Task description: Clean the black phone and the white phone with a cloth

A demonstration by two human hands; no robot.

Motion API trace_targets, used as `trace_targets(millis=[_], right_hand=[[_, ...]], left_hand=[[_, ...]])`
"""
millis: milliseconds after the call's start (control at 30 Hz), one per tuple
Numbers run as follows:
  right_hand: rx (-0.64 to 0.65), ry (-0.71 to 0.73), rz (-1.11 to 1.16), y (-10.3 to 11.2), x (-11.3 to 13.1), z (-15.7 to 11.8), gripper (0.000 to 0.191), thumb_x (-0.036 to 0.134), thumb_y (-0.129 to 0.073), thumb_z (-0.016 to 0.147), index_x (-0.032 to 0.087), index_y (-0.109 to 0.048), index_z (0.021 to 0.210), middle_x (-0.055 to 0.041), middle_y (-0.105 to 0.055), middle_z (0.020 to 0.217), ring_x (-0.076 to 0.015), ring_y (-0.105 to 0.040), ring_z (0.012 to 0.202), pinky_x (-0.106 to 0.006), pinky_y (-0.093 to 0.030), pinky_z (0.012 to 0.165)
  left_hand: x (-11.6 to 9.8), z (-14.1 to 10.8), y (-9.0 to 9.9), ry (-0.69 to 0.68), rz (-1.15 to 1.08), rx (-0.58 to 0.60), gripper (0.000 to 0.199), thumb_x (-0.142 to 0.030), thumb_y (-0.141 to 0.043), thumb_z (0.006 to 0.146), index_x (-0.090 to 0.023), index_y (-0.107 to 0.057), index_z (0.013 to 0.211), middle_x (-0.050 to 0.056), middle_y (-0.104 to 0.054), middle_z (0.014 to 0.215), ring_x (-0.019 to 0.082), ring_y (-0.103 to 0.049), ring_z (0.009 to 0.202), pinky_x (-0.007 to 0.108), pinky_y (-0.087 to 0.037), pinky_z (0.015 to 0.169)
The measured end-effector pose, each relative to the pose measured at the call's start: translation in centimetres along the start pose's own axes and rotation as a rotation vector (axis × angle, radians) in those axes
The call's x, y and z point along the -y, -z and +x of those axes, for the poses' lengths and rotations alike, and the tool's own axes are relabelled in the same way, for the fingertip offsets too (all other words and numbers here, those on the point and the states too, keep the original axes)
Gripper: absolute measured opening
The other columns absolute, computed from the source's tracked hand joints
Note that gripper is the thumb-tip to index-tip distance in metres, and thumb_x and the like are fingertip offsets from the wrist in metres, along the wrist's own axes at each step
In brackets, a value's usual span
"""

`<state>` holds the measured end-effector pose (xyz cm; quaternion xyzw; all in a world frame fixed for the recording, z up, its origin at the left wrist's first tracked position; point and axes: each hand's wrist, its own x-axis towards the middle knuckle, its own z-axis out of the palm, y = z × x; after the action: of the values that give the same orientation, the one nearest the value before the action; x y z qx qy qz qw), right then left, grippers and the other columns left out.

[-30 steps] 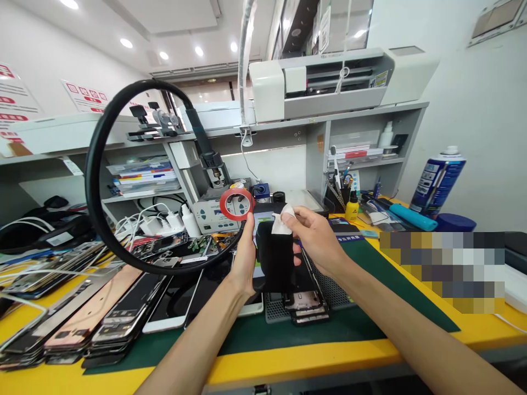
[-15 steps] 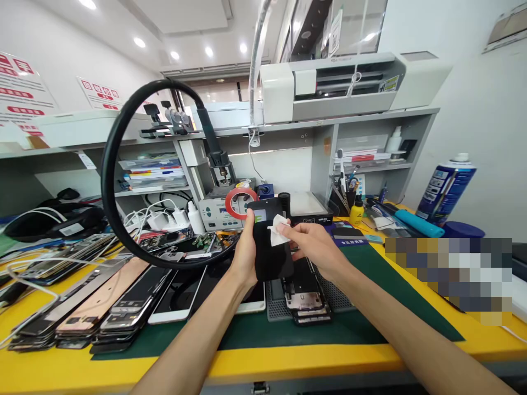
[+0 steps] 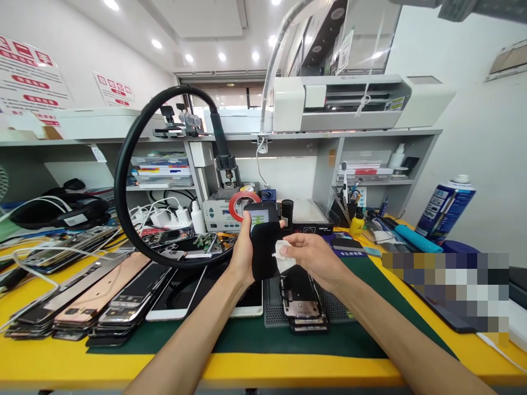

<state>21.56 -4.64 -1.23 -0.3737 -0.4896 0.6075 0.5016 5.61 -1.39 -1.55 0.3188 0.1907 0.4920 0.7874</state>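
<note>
My left hand (image 3: 244, 253) is wrapped round the edge of a black phone screen (image 3: 264, 247), held upright above the mat; a light patch with green shows near its top. Pinched in my right hand (image 3: 315, 255) is a crumpled white wipe (image 3: 285, 257), beside the lower right edge of the screen. Whether the wipe touches the screen I cannot tell. Just below the wipe lies a stack of phone screens (image 3: 303, 302) on a grey perforated mat (image 3: 274, 307).
Stacks of phone parts (image 3: 123, 299) lie at the left. A looped black hose (image 3: 120, 175) rises before the shelf (image 3: 247, 137). A red tape roll (image 3: 237, 206) stands behind the screen. At the right are a yellow bottle (image 3: 357, 224) and a blue spray can (image 3: 446, 208).
My right hand and the wipe have moved down from the upper part of the screen to its lower right edge. The camera view has shifted slightly.
</note>
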Motion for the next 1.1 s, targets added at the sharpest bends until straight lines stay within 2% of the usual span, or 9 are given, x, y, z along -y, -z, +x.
trace_targets(millis=[167,267,333,433,500,633,833,967,1100], right_hand=[[-0.042,0.012,-0.008,-0.3,-0.3,0.2,0.035,0.039,-0.087,0.066,0.011,-0.071,0.079,-0.0062,-0.071,0.079,-0.0161,-0.066,0.072,-0.026,-0.054,0.070],[-0.097,-0.001,-0.085,-0.5,-0.4,0.2,0.038,0.048,-0.082,0.073,0.012,-0.069,0.075,-0.0069,-0.070,0.073,-0.0162,-0.066,0.066,-0.025,-0.056,0.060],[-0.062,-0.065,-0.177,-0.5,-0.4,0.1,0.047,0.058,-0.074,0.079,0.011,-0.068,0.074,-0.0092,-0.070,0.069,-0.0176,-0.067,0.059,-0.026,-0.057,0.053],[0.044,-0.201,-0.275,-0.3,-0.5,-0.1,0.060,0.069,-0.064,0.082,0.010,-0.066,0.077,-0.0150,-0.071,0.069,-0.0230,-0.070,0.055,-0.029,-0.058,0.046],[0.070,-0.220,-0.273,-0.2,-0.6,-0.2,0.056,0.067,-0.066,0.081,0.011,-0.064,0.080,-0.0158,-0.072,0.070,-0.0245,-0.071,0.055,-0.030,-0.059,0.046],[0.104,-0.143,-0.242,-0.2,-0.7,-0.2,0.045,0.054,-0.075,0.081,0.010,-0.064,0.079,-0.0155,-0.073,0.075,-0.0225,-0.073,0.061,-0.028,-0.062,0.055],[0.196,-0.078,-0.197,-0.1,-0.6,-0.4,0.038,0.045,-0.083,0.076,0.010,-0.067,0.078,-0.0071,-0.070,0.072,-0.0215,-0.074,0.074,-0.030,-0.064,0.068],[0.160,0.003,-0.191,0.0,-0.5,-0.4,0.038,0.045,-0.082,0.076,0.010,-0.067,0.082,-0.0075,-0.071,0.076,-0.0197,-0.072,0.073,-0.032,-0.064,0.068],[0.075,0.018,-0.176,-0.5,-0.8,-0.3,0.038,0.045,-0.082,0.076,0.011,-0.065,0.081,-0.0079,-0.071,0.075,-0.0191,-0.072,0.067,-0.030,-0.063,0.063]], left_hand=[[0.3,0.2,0.1,-0.044,0.029,0.029,0.072,-0.070,-0.049,0.087,-0.007,-0.071,0.114,0.016,-0.075,0.094,0.026,-0.072,0.077,0.035,-0.058,0.072],[0.2,0.2,0.0,-0.045,0.009,0.084,0.072,-0.070,-0.047,0.088,-0.007,-0.071,0.114,0.016,-0.075,0.095,0.025,-0.071,0.076,0.035,-0.058,0.072],[-0.1,0.1,0.0,-0.040,-0.005,0.105,0.074,-0.072,-0.045,0.088,-0.008,-0.071,0.114,0.015,-0.074,0.091,0.024,-0.070,0.072,0.034,-0.057,0.069],[-0.5,0.0,0.1,-0.047,-0.022,0.074,0.077,-0.075,-0.044,0.087,-0.007,-0.071,0.113,0.015,-0.074,0.088,0.022,-0.069,0.072,0.031,-0.057,0.067],[-0.7,0.0,0.1,-0.062,-0.015,0.051,0.080,-0.076,-0.041,0.086,-0.007,-0.071,0.111,0.015,-0.073,0.088,0.022,-0.069,0.074,0.031,-0.057,0.068],[-1.0,0.2,0.3,-0.105,-0.007,0.050,0.083,-0.079,-0.039,0.085,-0.007,-0.071,0.110,0.016,-0.073,0.089,0.022,-0.069,0.075,0.030,-0.057,0.068],[-1.3,0.3,0.5,-0.154,0.030,0.062,0.085,-0.079,-0.035,0.086,-0.007,-0.071,0.113,0.017,-0.074,0.088,0.023,-0.070,0.073,0.031,-0.057,0.069],[-1.1,0.2,0.1,-0.182,0.002,0.089,0.081,-0.076,-0.033,0.089,-0.009,-0.070,0.112,0.017,-0.074,0.098,0.024,-0.072,0.075,0.034,-0.059,0.069],[-0.5,0.0,-0.3,-0.173,-0.017,0.041,0.081,-0.075,-0.033,0.090,-0.006,-0.071,0.107,0.019,-0.074,0.097,0.025,-0.072,0.077,0.037,-0.060,0.072]])
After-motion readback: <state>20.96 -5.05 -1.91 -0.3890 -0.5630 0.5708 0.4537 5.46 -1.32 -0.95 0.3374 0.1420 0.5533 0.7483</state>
